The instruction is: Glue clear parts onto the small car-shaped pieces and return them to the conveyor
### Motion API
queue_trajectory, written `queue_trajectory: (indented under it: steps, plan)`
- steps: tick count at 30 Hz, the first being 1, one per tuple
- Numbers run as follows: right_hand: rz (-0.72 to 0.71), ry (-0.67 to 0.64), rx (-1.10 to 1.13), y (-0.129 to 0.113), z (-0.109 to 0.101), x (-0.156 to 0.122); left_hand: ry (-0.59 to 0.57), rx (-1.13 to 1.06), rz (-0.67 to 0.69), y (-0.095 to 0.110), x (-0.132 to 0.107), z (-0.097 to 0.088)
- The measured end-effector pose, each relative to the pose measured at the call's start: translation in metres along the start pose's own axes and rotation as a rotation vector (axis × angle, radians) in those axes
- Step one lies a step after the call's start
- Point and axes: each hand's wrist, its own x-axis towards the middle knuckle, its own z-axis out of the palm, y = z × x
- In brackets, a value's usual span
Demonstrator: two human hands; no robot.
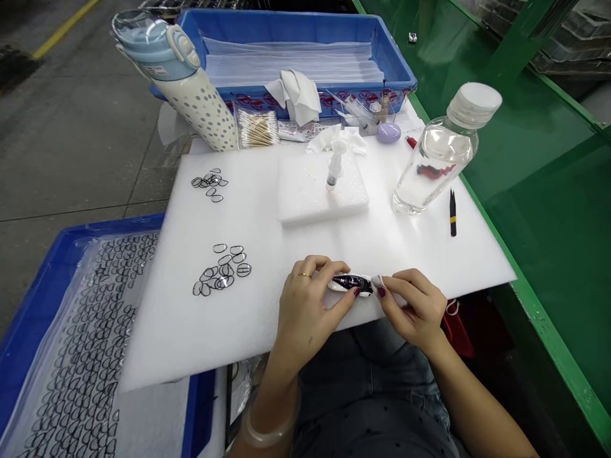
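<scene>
My left hand (308,305) is closed around a small dark oval piece (351,282) held over the near edge of the white foam sheet (267,299). My right hand (414,305) pinches a small white cloth wad (377,284) against the right end of that piece. Left of my hands lies a heap of several thin black oval rings (222,270). A smaller heap of rings (210,182) lies at the sheet's far left.
A syringe (335,166) stands on a small foam block (322,189). A clear bottle (442,149), black tweezers (452,213), a dotted flask (184,79), cotton swabs (258,129) and a blue tray (305,57) lie behind. Another blue tray of rings (71,356) sits at left.
</scene>
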Motion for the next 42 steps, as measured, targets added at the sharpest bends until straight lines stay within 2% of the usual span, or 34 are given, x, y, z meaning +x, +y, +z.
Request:
queue_trajectory:
  steps: [5,8,14,18,21,24,27,31,42]
  plan:
    - [0.004,-0.012,-0.003,0.0,0.001,0.0,-0.004,0.008,0.012,-0.002,-0.001,-0.001]
    - [-0.02,-0.067,-0.006,0.001,0.001,-0.001,-0.005,-0.002,0.045,-0.005,-0.002,-0.002]
    - [-0.148,-0.071,-0.122,0.005,0.002,-0.005,0.014,0.003,0.072,-0.008,-0.002,0.0]
    - [-0.241,-0.143,-0.149,0.007,0.001,-0.005,0.013,-0.005,0.076,-0.008,-0.003,0.0]
    - [-0.196,-0.182,-0.174,0.005,0.002,-0.004,0.011,-0.006,0.076,-0.008,-0.003,0.0]
    - [-0.067,-0.196,-0.19,0.003,0.003,-0.003,0.01,-0.01,0.075,-0.008,-0.003,-0.001]
    - [0.024,-0.153,-0.166,0.003,0.005,-0.004,0.013,-0.012,0.071,-0.008,-0.003,0.0]
    - [-0.024,-0.084,-0.133,0.004,0.004,-0.008,0.015,-0.017,0.079,-0.009,-0.003,0.0]
    - [-0.175,-0.21,-0.113,0.004,0.0,-0.005,-0.013,-0.03,0.118,-0.011,-0.003,-0.003]
